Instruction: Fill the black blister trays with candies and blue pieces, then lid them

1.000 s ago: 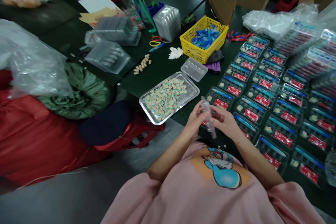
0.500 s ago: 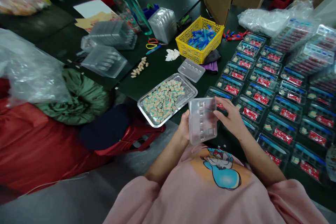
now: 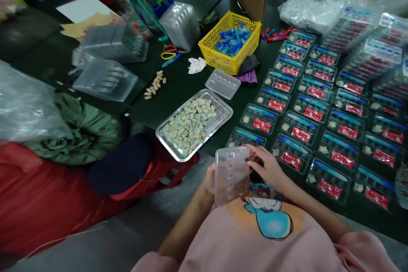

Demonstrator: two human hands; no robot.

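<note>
My left hand [image 3: 209, 178] grips the left side of a clear plastic blister tray [image 3: 232, 176], held tilted just above my lap; it may be several nested together. On its upper right edge, the fingers of my right hand [image 3: 266, 165] are closed, thumb and fingertips at the rim. Beyond the hands, a shiny metal tray [image 3: 219, 125] holds a heap of small striped eraser-like pieces [image 3: 188, 129]. To the right lie rows of filled blister trays [image 3: 301, 129], each with a blue pen, a small piece and a red dotted item.
A yellow basket [image 3: 207, 53] of blue pens stands behind a single blister tray [image 3: 223, 83]. Scissors [image 3: 170, 53], crumpled tissue [image 3: 196, 65], peanut-like items [image 3: 155, 85] and stacked blister trays [image 3: 105, 78] lie left. A red stool [image 3: 165, 172] adjoins the table edge.
The held blister tray has come lower and nearer my body, with both hands still on it. The camera view has shifted, so most table items appear further left.
</note>
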